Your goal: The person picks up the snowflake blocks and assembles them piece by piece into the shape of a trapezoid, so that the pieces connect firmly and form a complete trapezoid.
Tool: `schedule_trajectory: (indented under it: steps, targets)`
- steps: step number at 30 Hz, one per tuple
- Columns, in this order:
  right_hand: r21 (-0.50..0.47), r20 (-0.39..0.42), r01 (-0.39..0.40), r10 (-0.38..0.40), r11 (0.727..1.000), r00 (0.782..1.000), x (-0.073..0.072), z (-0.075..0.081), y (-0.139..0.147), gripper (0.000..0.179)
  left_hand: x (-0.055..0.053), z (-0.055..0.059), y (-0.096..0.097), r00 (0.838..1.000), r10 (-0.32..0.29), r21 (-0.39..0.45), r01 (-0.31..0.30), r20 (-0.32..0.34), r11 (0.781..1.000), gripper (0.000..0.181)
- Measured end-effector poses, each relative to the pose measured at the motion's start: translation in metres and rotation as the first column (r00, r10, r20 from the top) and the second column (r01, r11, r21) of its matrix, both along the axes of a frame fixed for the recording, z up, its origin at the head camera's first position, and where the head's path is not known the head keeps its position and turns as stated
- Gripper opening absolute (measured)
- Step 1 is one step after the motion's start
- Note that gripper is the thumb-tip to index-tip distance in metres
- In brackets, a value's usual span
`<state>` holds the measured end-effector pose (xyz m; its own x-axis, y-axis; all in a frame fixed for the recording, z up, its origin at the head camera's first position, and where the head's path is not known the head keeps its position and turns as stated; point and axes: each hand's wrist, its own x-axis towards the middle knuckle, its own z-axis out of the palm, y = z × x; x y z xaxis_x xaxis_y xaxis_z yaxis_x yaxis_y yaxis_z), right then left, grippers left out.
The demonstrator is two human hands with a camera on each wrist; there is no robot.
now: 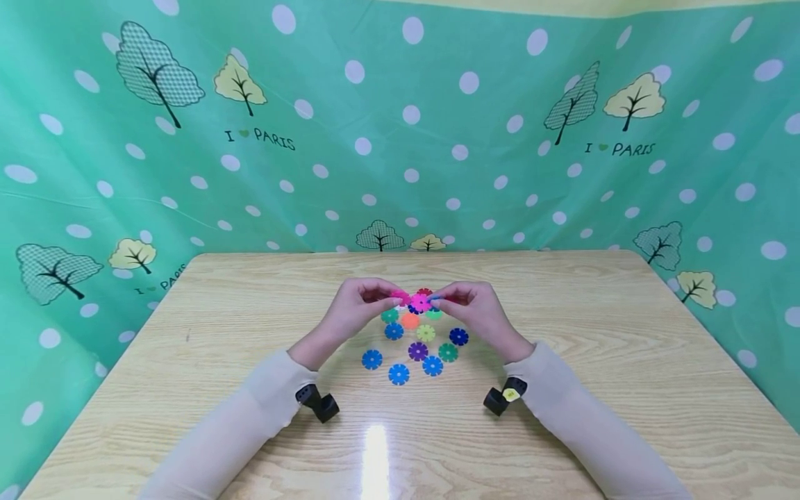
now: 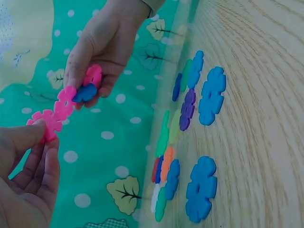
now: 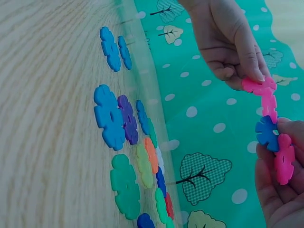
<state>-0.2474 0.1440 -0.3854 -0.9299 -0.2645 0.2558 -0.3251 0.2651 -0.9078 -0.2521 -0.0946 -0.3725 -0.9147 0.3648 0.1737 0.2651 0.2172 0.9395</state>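
Both hands hold one short chain of notched plastic snowflake discs above the table. At its left end, my left hand (image 1: 357, 310) pinches a pink disc (image 2: 46, 124) between thumb and fingers. A second pink disc (image 3: 269, 105) joins it at an angle in the middle. Then comes a blue disc (image 3: 267, 134), with another pink disc (image 3: 284, 161) on its far side. My right hand (image 1: 476, 310) grips the blue and far pink discs, thumb on one side and fingers on the other. Its fingers partly cover that end in the left wrist view.
Loose discs lie flat on the wooden table (image 1: 250, 326) below and nearer than the hands: several blue ones (image 1: 398, 374), a purple one (image 1: 418, 351), a green one (image 1: 448, 353), an orange one (image 1: 410, 321) and others. A green dotted cloth (image 1: 412, 173) hangs behind the table.
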Motion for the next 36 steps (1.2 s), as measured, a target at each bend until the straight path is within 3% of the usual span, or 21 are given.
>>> schedule_trajectory:
  steps: [8, 17, 27, 31, 36]
  targets:
    - [0.019, 0.006, 0.038, -0.038, 0.999, 0.999, 0.001, 0.002, 0.000, 0.014, 0.002, -0.005, 0.009, 0.998, 0.033, 0.056, -0.029, -0.062, 0.998, 0.015]
    - [-0.009, -0.002, 0.049, -0.049, 0.999, 0.999, 0.021, 0.028, -0.006, 0.013, 0.004, -0.008, 0.014, 0.973, 0.088, 0.057, -0.077, -0.213, 0.995, 0.013]
    - [-0.034, -0.019, 0.073, -0.073, 0.997, 0.997, 0.006, 0.004, -0.001, 0.015, 0.006, -0.009, 0.019, 0.935, 0.093, 0.024, -0.090, -0.343, 0.996, 0.012]
    - [-0.030, -0.014, 0.087, -0.088, 0.996, 0.996, 0.006, 0.004, 0.000, 0.015, 0.006, -0.009, 0.021, 0.943, 0.102, 0.013, -0.103, -0.318, 0.995, 0.012]
    - [0.001, 0.024, 0.083, -0.083, 0.997, 0.996, 0.003, 0.006, 0.002, 0.017, 0.006, -0.006, 0.022, 0.979, 0.115, 0.051, -0.108, -0.166, 0.993, 0.013]
